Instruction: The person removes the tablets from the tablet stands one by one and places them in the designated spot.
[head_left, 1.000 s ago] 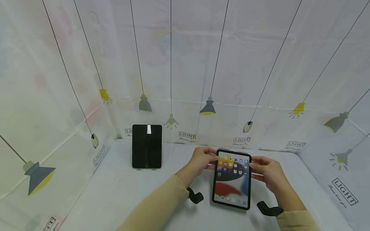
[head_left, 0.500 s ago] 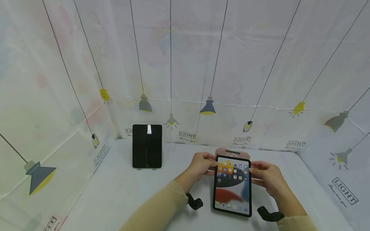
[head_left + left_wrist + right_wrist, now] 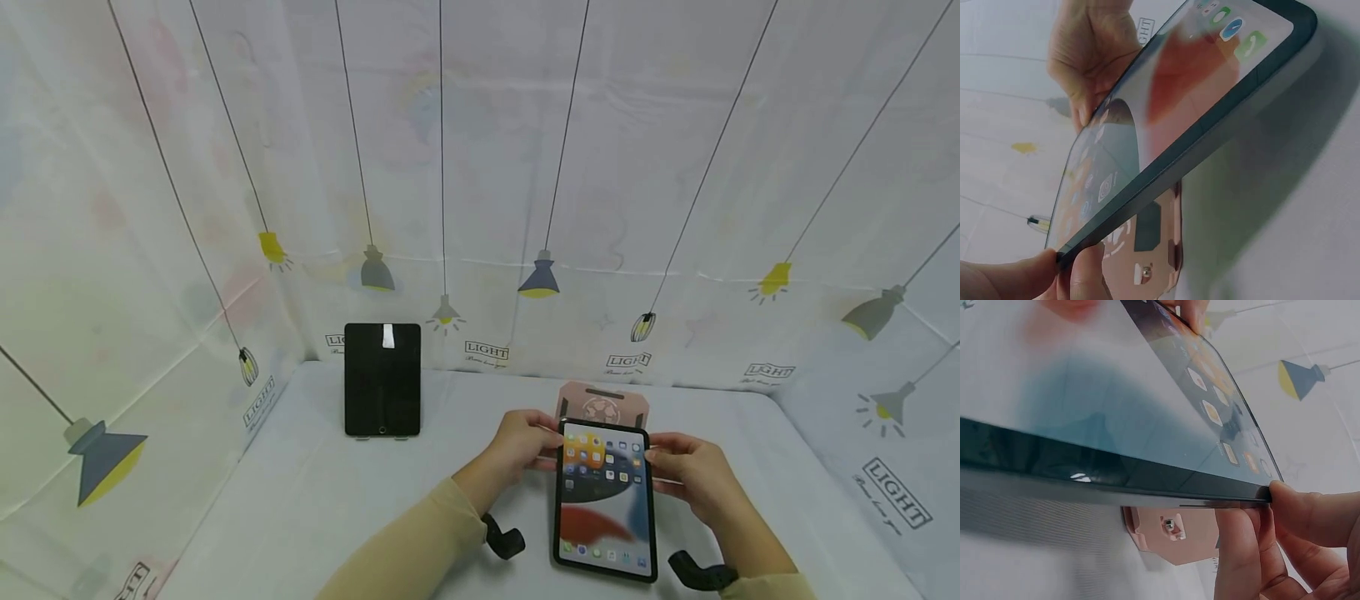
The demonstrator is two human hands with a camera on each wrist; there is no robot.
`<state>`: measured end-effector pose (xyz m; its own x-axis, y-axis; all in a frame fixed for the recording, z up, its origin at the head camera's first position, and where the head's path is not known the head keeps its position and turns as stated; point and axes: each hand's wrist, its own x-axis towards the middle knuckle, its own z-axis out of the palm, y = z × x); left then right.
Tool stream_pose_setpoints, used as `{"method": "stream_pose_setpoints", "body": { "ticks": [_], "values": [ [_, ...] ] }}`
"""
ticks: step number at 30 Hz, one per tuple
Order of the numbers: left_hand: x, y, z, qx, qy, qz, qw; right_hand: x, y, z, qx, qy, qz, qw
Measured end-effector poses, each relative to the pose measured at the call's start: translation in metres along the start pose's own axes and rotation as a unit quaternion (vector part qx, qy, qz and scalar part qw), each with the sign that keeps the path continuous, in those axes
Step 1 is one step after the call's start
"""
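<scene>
A tablet (image 3: 604, 508) with a lit home screen of app icons and a dark bezel is held tilted, between both hands. My left hand (image 3: 517, 450) pinches its upper left edge, thumb in front and fingers behind. At the upper right edge, my right hand (image 3: 693, 477) grips it the same way. Behind the tablet is a pink stand (image 3: 602, 405) with a slot and a round white emblem; its lower part is hidden. Both wrist views show the tablet's lit face and parts of the pink plate (image 3: 1160, 250) beneath it.
Further left, a second tablet (image 3: 382, 379) with a dark screen stands upright on a support whose small feet show below. The white tabletop (image 3: 360, 508) meets a light curtain (image 3: 480, 167) printed with hanging lamps at the back and sides.
Both hands have brought the lit tablet down and nearer to me, sliding away from the pink stand. More of the stand's upper part shows now. The dark tablet has stayed put.
</scene>
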<state>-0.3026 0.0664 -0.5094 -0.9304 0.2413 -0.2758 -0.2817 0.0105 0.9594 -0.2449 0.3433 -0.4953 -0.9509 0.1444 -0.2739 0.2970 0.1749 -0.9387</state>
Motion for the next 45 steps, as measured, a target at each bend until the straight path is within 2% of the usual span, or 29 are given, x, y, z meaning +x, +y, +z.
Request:
{"method": "stream_pose_setpoints", "body": {
  "ticks": [6, 19, 31, 36, 45],
  "values": [
    [-0.001, -0.007, 0.000, 0.002, -0.003, -0.010, 0.9999, -0.001, 0.008, 0.002, -0.006, 0.006, 0.007, 0.9999],
    [-0.011, -0.020, 0.001, 0.008, -0.016, -0.009, 0.9998, -0.005, 0.022, 0.005, -0.005, 0.010, 0.038, 0.9992],
    [-0.024, -0.031, 0.003, 0.006, -0.008, -0.020, 0.9998, -0.014, 0.033, 0.008, -0.006, 0.002, 0.058, 0.9983],
    [-0.030, -0.033, 0.002, 0.017, 0.005, -0.022, 0.9996, -0.014, 0.037, 0.011, -0.006, 0.003, 0.071, 0.9974],
    [-0.033, -0.044, 0.000, 0.019, 0.004, -0.032, 0.9993, -0.015, 0.045, 0.013, -0.016, 0.003, 0.082, 0.9965]
  ]
}}
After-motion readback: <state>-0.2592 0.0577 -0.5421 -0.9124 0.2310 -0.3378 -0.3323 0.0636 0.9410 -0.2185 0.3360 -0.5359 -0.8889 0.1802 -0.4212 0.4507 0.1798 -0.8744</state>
